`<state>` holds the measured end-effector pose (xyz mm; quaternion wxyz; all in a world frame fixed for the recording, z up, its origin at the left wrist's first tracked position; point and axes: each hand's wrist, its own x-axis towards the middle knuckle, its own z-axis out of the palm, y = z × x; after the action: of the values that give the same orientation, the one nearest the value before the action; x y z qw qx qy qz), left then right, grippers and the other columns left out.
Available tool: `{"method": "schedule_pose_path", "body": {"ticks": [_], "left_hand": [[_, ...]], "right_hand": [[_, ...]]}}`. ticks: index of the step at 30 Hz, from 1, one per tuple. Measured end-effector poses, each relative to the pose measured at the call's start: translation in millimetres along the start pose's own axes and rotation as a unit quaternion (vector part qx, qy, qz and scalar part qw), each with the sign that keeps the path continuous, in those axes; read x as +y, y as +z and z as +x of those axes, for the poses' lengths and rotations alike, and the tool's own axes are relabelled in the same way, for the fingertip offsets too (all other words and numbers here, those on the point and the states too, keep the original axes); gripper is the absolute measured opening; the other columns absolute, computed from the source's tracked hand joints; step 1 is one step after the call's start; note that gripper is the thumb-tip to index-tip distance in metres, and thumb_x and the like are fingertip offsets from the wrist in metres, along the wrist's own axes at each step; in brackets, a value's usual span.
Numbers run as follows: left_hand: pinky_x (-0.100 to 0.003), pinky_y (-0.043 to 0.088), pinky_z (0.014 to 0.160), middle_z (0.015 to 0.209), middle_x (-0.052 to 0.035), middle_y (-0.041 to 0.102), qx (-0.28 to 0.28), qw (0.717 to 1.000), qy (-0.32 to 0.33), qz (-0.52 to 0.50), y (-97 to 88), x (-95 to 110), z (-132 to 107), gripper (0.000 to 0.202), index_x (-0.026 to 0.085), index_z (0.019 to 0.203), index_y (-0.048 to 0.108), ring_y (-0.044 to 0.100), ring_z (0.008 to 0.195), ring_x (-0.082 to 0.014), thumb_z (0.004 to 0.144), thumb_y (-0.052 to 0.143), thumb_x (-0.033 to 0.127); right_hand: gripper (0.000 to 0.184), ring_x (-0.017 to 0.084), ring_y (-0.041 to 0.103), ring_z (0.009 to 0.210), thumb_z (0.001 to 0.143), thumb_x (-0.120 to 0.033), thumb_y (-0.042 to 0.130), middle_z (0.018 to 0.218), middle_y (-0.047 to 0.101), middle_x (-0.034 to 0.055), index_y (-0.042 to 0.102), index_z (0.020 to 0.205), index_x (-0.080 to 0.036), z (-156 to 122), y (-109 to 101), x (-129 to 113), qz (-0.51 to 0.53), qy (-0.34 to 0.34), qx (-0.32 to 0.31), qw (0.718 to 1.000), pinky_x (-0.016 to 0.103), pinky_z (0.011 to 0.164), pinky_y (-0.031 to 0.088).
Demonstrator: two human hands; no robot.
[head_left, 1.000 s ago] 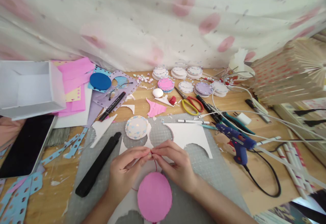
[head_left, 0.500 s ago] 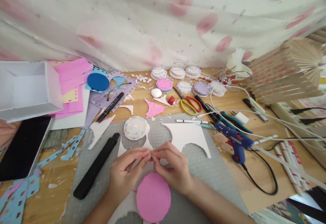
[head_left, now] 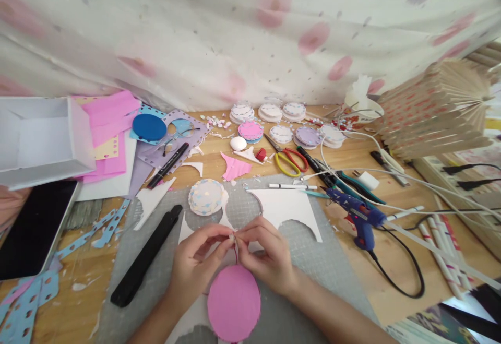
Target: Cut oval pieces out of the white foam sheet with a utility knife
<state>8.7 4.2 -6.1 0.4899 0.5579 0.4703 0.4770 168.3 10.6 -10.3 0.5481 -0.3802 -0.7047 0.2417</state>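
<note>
My left hand (head_left: 198,260) and my right hand (head_left: 270,255) meet fingertip to fingertip above the mat. Both are closed in a pinch on a tiny pale piece (head_left: 232,238), too small to name. A thin dark red line shows just under the fingertips. Right below them is a round pink disc (head_left: 234,303) with a slightly rough edge. White cut-out sheet (head_left: 287,208) with curved gaps lies beyond and under the hands. To the upper left, a round pad with yellow and blue spots (head_left: 206,197) rests on the sheet.
A black cutter-like tool (head_left: 146,255) lies left on the grey cutting mat (head_left: 329,281). The blue glue gun (head_left: 358,213) with its cord is at the right. Scissors (head_left: 289,158) and several layered paper discs (head_left: 307,136) sit at the back. A phone (head_left: 35,229) lies far left.
My fingertips have parted slightly, exposing the tiny pale piece and the thin red line below it. The whole view has shifted a little.
</note>
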Motion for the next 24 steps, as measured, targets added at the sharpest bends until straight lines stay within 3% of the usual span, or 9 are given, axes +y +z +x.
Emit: {"method": "schedule_pose_path", "body": {"ticks": [3, 5, 8, 10, 16, 21, 24], "left_hand": [[-0.020, 0.052, 0.077, 0.087, 0.0008, 0.066, -0.023, 1.000, -0.011, 0.007, -2.0, -1, -1, 0.010, 0.024, 0.099, 0.063, 0.064, 0.081, -0.0123, 0.089, 0.061, 0.023], [-0.022, 0.049, 0.077, 0.086, 0.0004, 0.061, -0.072, 0.997, 0.000, 0.030, -5.1, 0, -1, 0.010, 0.023, 0.101, 0.059, 0.060, 0.081, -0.0133, 0.093, 0.054, 0.027], [-0.024, 0.044, 0.070, 0.081, 0.0001, 0.054, -0.157, 0.986, 0.011, 0.062, -9.1, 2, -1, 0.019, 0.021, 0.091, 0.056, 0.053, 0.075, -0.0139, 0.099, 0.041, 0.030], [-0.024, 0.041, 0.066, 0.077, 0.0009, 0.049, -0.184, 0.980, 0.002, 0.073, -10.6, 3, 0, 0.025, 0.021, 0.084, 0.051, 0.048, 0.070, -0.0138, 0.100, 0.035, 0.031], [-0.026, 0.039, 0.068, 0.078, 0.0009, 0.047, -0.200, 0.976, 0.005, 0.091, -13.6, 5, -2, 0.022, 0.021, 0.087, 0.046, 0.046, 0.071, -0.0147, 0.101, 0.032, 0.032], [-0.027, 0.040, 0.069, 0.078, 0.0009, 0.047, -0.226, 0.968, 0.003, 0.108, -14.1, 7, -2, 0.024, 0.022, 0.085, 0.044, 0.046, 0.072, -0.0153, 0.101, 0.029, 0.032], [-0.027, 0.039, 0.068, 0.076, 0.0011, 0.048, -0.230, 0.967, -0.007, 0.106, -14.0, 7, 0, 0.026, 0.022, 0.080, 0.042, 0.046, 0.071, -0.0152, 0.101, 0.031, 0.033]], "right_hand": [[0.016, 0.015, 0.064, 0.067, 0.083, -0.006, 0.059, 0.076, 0.067, 0.0045, 0.061, 0.090, -0.021, 1, -2, -2, -0.005, -0.005, 0.008, 1.000, 0.026, 0.057, 0.054], [0.017, 0.016, 0.064, 0.069, 0.083, -0.006, 0.059, 0.078, 0.067, 0.0047, 0.061, 0.090, -0.021, 1, -3, -4, -0.007, -0.006, 0.009, 1.000, 0.027, 0.058, 0.054], [0.019, 0.016, 0.064, 0.071, 0.083, -0.005, 0.060, 0.080, 0.067, 0.0053, 0.061, 0.094, -0.021, 0, -4, -5, 0.001, -0.015, -0.012, 1.000, 0.027, 0.060, 0.055], [0.020, 0.016, 0.064, 0.072, 0.084, -0.005, 0.060, 0.082, 0.065, 0.0059, 0.060, 0.097, -0.021, -1, -4, -5, 0.010, -0.026, -0.031, 0.999, 0.027, 0.061, 0.054], [0.013, 0.018, 0.059, 0.080, 0.088, -0.010, 0.053, 0.087, 0.061, 0.0067, 0.054, 0.095, -0.021, 2, -6, -5, -0.004, -0.008, -0.109, 0.994, 0.029, 0.067, 0.052], [0.013, 0.019, 0.050, 0.071, 0.088, -0.012, 0.043, 0.077, 0.056, 0.0055, 0.047, 0.081, -0.021, 7, -9, -5, -0.043, -0.019, -0.218, 0.975, 0.030, 0.061, 0.044], [0.016, 0.019, 0.045, 0.066, 0.089, -0.015, 0.041, 0.071, 0.052, 0.0036, 0.042, 0.074, -0.022, 8, -8, -4, -0.059, -0.029, -0.244, 0.968, 0.031, 0.058, 0.038]]}}
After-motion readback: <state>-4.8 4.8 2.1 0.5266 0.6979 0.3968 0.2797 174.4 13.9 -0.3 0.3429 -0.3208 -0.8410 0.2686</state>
